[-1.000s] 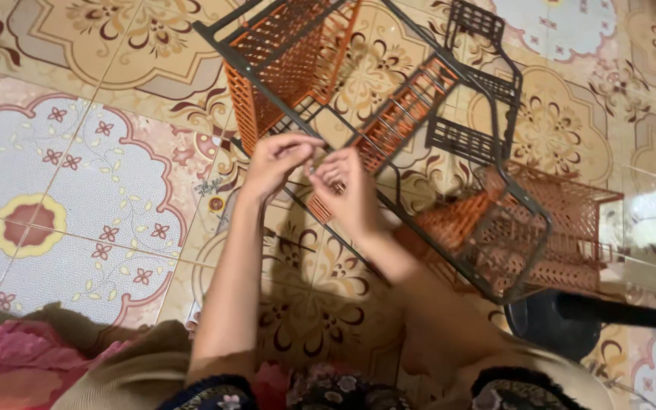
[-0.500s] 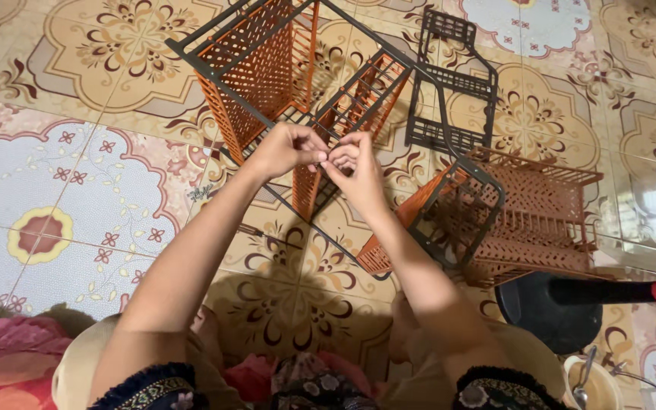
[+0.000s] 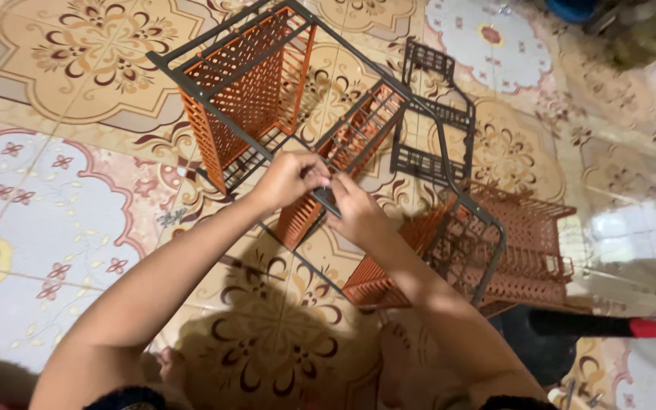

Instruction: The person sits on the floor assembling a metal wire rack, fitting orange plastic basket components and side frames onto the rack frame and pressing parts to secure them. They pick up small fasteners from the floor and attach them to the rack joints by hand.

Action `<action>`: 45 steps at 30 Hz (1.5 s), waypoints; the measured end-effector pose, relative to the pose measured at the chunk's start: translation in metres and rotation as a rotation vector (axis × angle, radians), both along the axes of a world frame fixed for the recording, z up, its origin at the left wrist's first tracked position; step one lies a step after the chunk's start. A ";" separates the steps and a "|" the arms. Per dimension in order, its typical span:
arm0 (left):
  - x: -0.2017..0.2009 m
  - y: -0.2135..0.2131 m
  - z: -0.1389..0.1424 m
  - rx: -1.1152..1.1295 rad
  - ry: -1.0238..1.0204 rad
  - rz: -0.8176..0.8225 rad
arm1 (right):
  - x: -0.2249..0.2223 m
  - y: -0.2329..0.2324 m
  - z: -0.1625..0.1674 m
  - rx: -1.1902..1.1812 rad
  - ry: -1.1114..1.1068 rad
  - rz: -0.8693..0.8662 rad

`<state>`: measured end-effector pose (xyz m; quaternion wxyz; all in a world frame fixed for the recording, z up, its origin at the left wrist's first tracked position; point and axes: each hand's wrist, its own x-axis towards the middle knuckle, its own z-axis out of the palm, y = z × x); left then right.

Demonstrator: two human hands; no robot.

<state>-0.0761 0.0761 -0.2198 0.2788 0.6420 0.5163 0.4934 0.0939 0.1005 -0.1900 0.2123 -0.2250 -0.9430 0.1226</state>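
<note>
A rack with a dark grey frame (image 3: 214,91) and orange slatted shelves (image 3: 252,99) lies on its side on the patterned tile floor. My left hand (image 3: 286,181) and my right hand (image 3: 354,209) meet at a grey frame bar (image 3: 326,199) near the middle shelf, both gripping it with curled fingers. Another orange shelf (image 3: 358,137) tilts just behind my hands. A further orange shelf part (image 3: 529,247) lies to the right.
A loose dark grey frame section (image 3: 438,114) lies beyond the rack. A black object with a red handle (image 3: 609,328) lies on the floor at lower right. Small metal pieces (image 3: 578,395) sit by the bottom edge.
My view has shifted, so the rack appears further left and up. Both hands stay together on the frame bar, moved slightly along it.
</note>
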 end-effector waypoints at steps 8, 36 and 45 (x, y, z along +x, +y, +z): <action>-0.011 0.011 -0.002 0.028 -0.106 -0.096 | -0.011 0.010 0.014 -0.155 -0.204 -0.094; 0.043 0.092 0.052 0.237 0.205 -0.089 | 0.050 0.102 0.026 -0.391 0.181 -0.084; 0.047 0.097 0.053 0.323 0.351 -0.132 | 0.052 0.103 0.034 -0.423 0.221 -0.095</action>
